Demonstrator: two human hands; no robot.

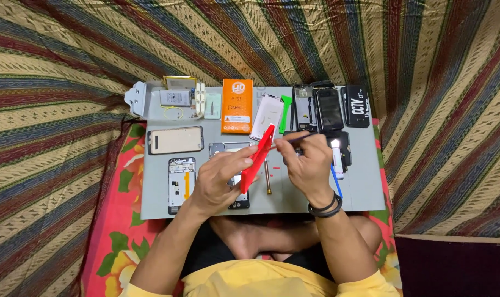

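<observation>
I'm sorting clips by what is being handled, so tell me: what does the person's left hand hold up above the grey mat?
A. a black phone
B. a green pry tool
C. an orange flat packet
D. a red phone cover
D: the left hand grips a red phone cover tilted on edge above the grey mat, while the orange flat packet, green pry tool and black phone lie untouched along the far side.
</observation>
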